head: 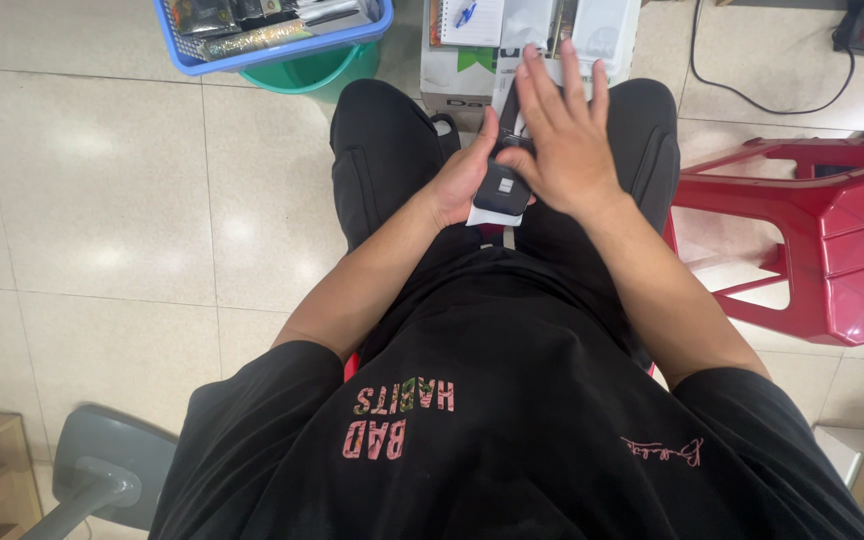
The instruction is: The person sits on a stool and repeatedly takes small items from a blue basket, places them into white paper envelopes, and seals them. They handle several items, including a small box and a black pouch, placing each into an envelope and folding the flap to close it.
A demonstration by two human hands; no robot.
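Seemingly best done with a firm grip below, the left hand (462, 180) curls closed around the small black device (501, 190) on a white packet (482, 216) in the lap, while the right hand (562, 140), fingers spread flat, presses evenly on top.

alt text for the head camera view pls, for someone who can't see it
A seated person in black clothes, seen from above, holds a small black device over the lap in the left hand, while the right hand lies flat, fingers spread, over it. A blue basket and a red plastic stool stand on the tiled floor.
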